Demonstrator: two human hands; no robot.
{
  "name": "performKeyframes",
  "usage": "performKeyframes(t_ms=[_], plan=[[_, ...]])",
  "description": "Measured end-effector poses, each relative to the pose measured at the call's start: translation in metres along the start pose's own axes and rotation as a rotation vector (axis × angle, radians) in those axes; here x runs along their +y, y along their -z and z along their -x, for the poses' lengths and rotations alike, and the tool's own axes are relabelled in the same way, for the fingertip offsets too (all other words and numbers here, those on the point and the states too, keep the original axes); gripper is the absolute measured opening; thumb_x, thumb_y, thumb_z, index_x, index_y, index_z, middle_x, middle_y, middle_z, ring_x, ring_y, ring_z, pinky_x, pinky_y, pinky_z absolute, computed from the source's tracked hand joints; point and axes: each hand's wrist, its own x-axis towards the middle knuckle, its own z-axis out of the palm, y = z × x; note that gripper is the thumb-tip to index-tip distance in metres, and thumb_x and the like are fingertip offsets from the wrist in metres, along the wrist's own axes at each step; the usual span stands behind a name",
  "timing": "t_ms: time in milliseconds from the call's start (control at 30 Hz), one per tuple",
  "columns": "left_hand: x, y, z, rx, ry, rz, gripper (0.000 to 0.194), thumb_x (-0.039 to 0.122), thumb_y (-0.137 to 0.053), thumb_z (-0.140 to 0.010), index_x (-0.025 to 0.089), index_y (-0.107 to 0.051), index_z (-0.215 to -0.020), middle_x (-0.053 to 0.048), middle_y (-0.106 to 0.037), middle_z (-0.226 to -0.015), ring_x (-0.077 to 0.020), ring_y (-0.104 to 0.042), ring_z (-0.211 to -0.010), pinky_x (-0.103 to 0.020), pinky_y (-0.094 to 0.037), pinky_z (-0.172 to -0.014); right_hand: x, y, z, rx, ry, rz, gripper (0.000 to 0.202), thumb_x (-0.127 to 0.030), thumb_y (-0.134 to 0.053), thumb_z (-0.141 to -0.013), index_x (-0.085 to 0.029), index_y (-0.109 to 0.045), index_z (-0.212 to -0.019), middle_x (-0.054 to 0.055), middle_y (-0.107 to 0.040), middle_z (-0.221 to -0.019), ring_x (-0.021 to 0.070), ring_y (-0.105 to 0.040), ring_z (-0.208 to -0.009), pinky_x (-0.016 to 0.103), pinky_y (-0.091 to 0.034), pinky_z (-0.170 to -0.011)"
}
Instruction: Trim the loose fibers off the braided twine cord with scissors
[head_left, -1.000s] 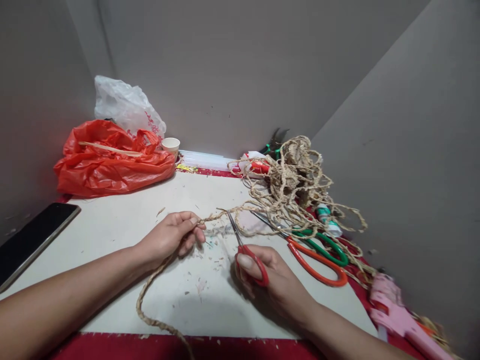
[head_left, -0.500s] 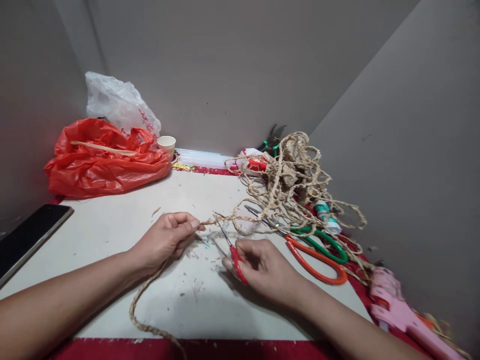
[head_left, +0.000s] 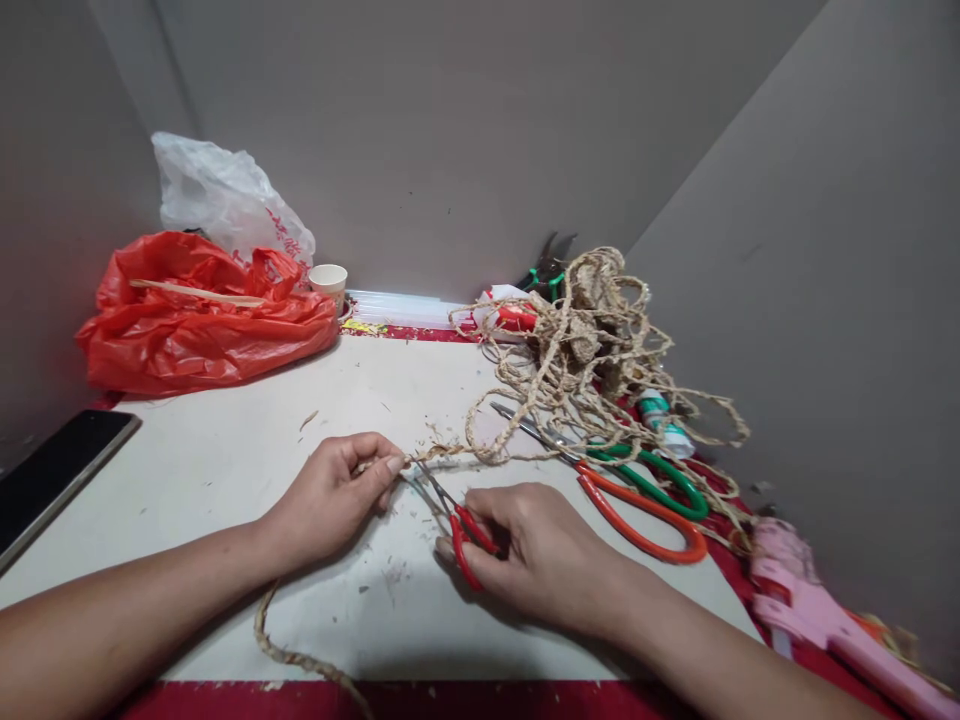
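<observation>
Red scissors [head_left: 456, 530] in right hand [head_left: 532, 555]

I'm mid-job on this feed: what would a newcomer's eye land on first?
Probably the bright red plastic bag at the back left, a pale stick across it, then the tangled rope at the back right. In the middle, the right hand holds small red-handled scissors, blades near the left hand, which pinches a rope strand.
</observation>
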Motion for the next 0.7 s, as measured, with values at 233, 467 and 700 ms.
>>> performKeyframes(t_ms=[233, 467, 700], plan=[[-0.0003, -0.0027, -0.0008, -0.049, 0.083, 0.144, 0.030, 0.037, -0.056, -0.088, 0.013, -0.058, -0.071, 0.002, -0.056, -0.057, -0.0049, -0.034, -0.047, -0.021, -0.028, -0.051, -0.0004, -0.0027, 0.0019, 0.064, 0.024, 0.011, 0.028, -0.031, -0.053, -0.073, -0.019, -0.038, -0.053, -0.006, -0.036, -0.045, 0.0082, -0.024, -0.045, 0.026, -0.016, -0.049], [-0.0011, 0.0001, -0.0022, -0.034, 0.099, 0.183, 0.026, 0.036, -0.057, -0.087, 0.013, -0.059, -0.074, 0.001, -0.058, -0.060, -0.0046, -0.031, -0.045, -0.021, -0.023, -0.046, -0.0007, -0.0019, 0.0012, 0.045, 0.021, -0.035, 0.030, -0.030, -0.054, -0.070, -0.020, -0.034, -0.050, -0.007, -0.031, -0.043, 0.0077, -0.023, -0.043, 0.024, -0.018, -0.046], [-0.0006, -0.0007, -0.0022, -0.046, 0.119, 0.204, 0.026, 0.034, -0.057, -0.087, 0.013, -0.060, -0.073, 0.001, -0.058, -0.057, -0.0041, -0.029, -0.043, -0.020, -0.020, -0.045, 0.0038, -0.0059, 0.0012, 0.075, 0.104, -0.088, 0.030, -0.024, -0.053, -0.069, -0.020, -0.030, -0.051, -0.008, -0.027, -0.043, 0.0067, -0.021, -0.043, 0.023, -0.017, -0.044]])
